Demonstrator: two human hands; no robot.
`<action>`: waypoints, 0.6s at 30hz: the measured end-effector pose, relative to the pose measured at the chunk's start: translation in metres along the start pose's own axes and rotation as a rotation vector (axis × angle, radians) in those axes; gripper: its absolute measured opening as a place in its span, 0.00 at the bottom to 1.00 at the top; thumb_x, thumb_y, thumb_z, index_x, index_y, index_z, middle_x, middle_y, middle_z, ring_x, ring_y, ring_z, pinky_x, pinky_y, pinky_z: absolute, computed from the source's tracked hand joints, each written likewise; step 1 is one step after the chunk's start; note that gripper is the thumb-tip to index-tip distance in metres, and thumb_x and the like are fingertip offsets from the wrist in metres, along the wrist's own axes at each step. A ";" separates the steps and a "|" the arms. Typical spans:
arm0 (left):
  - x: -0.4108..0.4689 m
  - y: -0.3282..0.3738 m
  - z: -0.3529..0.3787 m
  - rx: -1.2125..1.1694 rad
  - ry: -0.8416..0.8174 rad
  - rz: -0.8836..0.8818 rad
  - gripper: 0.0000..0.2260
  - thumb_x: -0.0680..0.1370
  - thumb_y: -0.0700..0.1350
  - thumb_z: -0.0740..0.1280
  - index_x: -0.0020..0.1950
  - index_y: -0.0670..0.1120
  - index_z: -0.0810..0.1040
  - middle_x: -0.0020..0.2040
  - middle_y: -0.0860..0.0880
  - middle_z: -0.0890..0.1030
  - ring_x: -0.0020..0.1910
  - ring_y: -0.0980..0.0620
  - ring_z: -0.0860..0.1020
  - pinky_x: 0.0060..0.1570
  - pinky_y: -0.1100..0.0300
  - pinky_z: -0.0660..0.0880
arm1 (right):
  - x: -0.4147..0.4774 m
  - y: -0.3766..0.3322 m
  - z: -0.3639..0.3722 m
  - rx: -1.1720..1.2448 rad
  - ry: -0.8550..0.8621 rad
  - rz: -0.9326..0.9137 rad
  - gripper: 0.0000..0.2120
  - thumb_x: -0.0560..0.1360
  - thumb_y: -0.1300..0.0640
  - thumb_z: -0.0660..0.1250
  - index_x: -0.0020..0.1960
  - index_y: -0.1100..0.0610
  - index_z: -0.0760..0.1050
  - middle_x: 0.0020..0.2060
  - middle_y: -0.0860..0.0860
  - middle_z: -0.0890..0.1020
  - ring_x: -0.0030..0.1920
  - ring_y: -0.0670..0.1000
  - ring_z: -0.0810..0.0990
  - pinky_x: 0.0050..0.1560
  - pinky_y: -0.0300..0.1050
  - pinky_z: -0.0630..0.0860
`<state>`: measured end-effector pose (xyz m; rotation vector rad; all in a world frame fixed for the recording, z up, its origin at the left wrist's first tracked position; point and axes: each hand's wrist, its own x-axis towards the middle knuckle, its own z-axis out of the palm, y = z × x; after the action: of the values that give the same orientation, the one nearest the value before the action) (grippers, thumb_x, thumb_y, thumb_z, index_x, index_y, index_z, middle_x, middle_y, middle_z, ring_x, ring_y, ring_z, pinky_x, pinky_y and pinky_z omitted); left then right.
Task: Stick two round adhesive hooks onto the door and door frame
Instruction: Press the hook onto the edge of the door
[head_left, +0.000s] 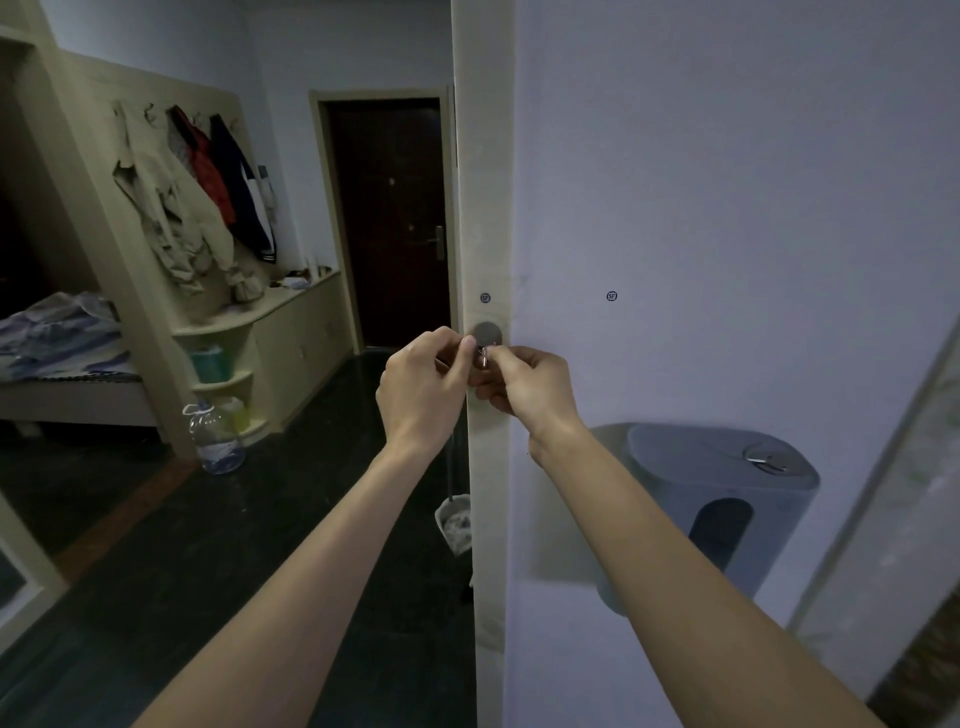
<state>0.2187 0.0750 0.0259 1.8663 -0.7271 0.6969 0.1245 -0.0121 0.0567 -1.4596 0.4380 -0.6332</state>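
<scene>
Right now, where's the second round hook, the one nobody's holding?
In the head view, the second round hook lies low on the right, on top of the grey dispenser against the wall, well below and right of both hands.

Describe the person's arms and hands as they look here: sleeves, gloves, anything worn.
Both forearms are bare from the bottom edge of the picture up to the wrists; no sleeve shows. The left hand and right hand wear no gloves. No watch, bracelet or band is visible on either wrist, and no ring can be made out on the fingers, though the light is dim.
</scene>
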 end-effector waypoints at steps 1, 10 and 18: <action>0.000 -0.001 0.000 0.006 -0.001 0.004 0.13 0.84 0.55 0.67 0.50 0.48 0.85 0.42 0.52 0.85 0.41 0.56 0.83 0.44 0.59 0.83 | 0.000 0.001 0.000 0.001 -0.001 0.003 0.12 0.81 0.56 0.69 0.41 0.57 0.85 0.35 0.53 0.87 0.31 0.45 0.83 0.35 0.35 0.77; 0.000 0.001 0.001 0.033 0.001 0.043 0.12 0.84 0.55 0.68 0.49 0.48 0.84 0.42 0.52 0.84 0.40 0.56 0.81 0.42 0.63 0.79 | 0.003 0.003 -0.002 0.024 0.004 -0.011 0.13 0.80 0.57 0.69 0.38 0.57 0.84 0.33 0.53 0.87 0.28 0.44 0.82 0.32 0.33 0.76; 0.002 0.002 0.002 0.054 0.015 0.029 0.13 0.84 0.55 0.68 0.48 0.48 0.84 0.40 0.52 0.84 0.39 0.56 0.81 0.40 0.69 0.73 | 0.007 0.001 -0.003 0.022 -0.014 -0.008 0.13 0.80 0.57 0.69 0.38 0.57 0.84 0.33 0.53 0.87 0.27 0.44 0.81 0.31 0.34 0.76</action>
<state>0.2185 0.0724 0.0280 1.9004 -0.7332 0.7547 0.1280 -0.0187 0.0560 -1.4444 0.4135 -0.6317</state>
